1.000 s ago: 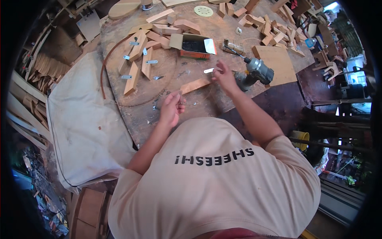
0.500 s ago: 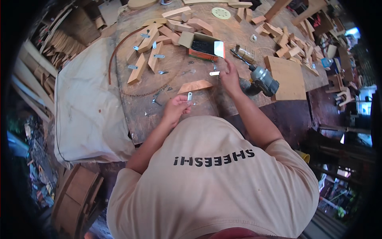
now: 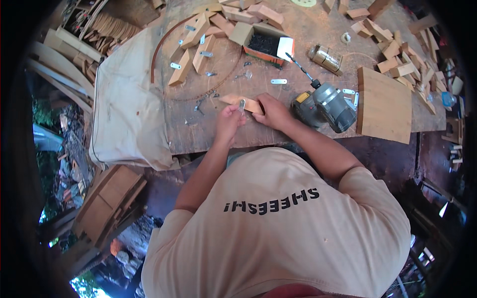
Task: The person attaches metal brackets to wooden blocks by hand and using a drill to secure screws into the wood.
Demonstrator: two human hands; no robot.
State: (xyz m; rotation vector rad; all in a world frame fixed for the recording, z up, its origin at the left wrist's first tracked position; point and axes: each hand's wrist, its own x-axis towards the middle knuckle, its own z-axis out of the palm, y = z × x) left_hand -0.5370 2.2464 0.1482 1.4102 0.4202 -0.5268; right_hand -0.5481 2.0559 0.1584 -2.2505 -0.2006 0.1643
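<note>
One left hand [image 3: 229, 121] pinches one metal plate [image 3: 242, 104] between thumb and fingers, and one right hand [image 3: 273, 111] wraps one wood block [image 3: 254, 106] beside it, with one drill [image 3: 330, 102] at three o'clock, one loose plate [image 3: 279, 81] at two, and one open box [image 3: 263, 55] farther at one.

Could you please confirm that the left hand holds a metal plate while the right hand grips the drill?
Not quite: the head view shows the right hand gripping the wood block, with the drill apart from it, farther right. The left hand does hold a metal plate.
</note>
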